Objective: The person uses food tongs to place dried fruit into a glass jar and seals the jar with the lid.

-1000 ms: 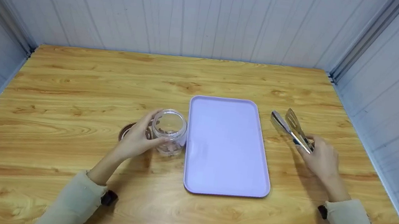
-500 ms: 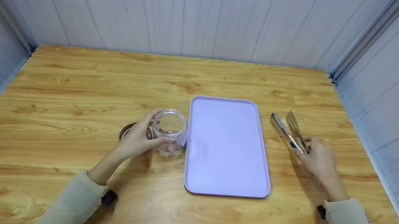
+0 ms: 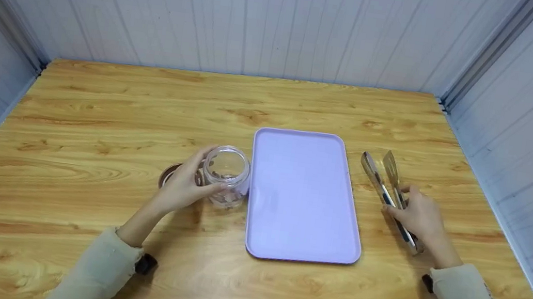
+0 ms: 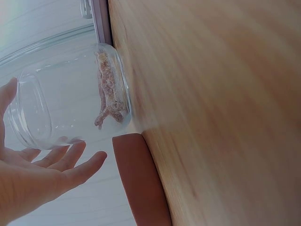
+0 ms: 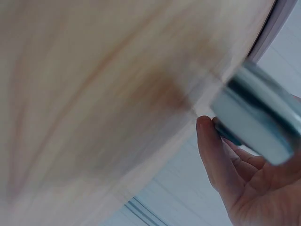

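A clear jar [image 3: 227,197] stands upright and uncovered, close against the left side of a lilac tray [image 3: 304,196]. My left hand [image 3: 184,185] grips the jar, thumb at the front and fingers on the far side. Brownish, rough-looking pieces [image 4: 110,89] lie at the jar's bottom. Right of the tray, my right hand [image 3: 421,218] holds metal tongs [image 3: 386,190] between thumb and fingers. The two arms of the tongs are spread, their tips pointing away from me; the bent end shows below the hand. In the right wrist view, that shiny bent end [image 5: 256,115] looms near the palm.
A brown lid [image 3: 168,174] lies on the wooden table [image 3: 110,112] left of the jar, partly hidden behind my left hand. Pale panel walls [image 3: 264,19] border the table at the back and both sides.
The tongs have come down and slightly toward me, and their bent end now shows below my right hand. The left hand and jar stay where they were.
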Motion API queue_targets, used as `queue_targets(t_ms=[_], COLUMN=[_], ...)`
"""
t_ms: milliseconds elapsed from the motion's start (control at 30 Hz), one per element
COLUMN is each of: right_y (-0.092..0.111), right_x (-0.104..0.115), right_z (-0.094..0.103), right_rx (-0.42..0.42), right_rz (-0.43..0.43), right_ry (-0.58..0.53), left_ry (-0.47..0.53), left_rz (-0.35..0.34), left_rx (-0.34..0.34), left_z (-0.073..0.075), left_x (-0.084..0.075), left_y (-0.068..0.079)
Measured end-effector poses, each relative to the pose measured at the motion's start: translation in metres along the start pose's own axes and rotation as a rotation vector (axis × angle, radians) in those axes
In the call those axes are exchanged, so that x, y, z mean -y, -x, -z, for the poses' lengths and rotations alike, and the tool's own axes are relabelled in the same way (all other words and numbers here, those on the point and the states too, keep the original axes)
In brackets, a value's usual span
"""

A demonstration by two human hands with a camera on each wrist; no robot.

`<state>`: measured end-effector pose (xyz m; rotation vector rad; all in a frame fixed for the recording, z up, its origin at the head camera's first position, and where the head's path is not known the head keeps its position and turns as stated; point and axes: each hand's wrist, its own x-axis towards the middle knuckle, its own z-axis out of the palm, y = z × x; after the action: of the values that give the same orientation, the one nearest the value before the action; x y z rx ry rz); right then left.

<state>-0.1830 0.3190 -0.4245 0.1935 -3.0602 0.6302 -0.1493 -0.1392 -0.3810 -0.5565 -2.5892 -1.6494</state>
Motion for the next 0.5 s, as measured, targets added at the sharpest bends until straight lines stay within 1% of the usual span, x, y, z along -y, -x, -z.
queue_targets(t_ms=[233,500], right_y=[0.0002,-0.0005], right_x=[0.0012,0.0019], right_z=[-0.0021,-0.0029], right_rx=[0.006,0.023], right_rz=[0.008,-0.005], right_ry=[0.019,0.037], left_ry=[-0.002,-0.023], left_rz=[-0.007,-0.003], left_rx=[0.003,0.000], left_z=[0.0000,0.0001], left_x=[0.0006,-0.0002], left_y=[-0.0004,-0.0002])
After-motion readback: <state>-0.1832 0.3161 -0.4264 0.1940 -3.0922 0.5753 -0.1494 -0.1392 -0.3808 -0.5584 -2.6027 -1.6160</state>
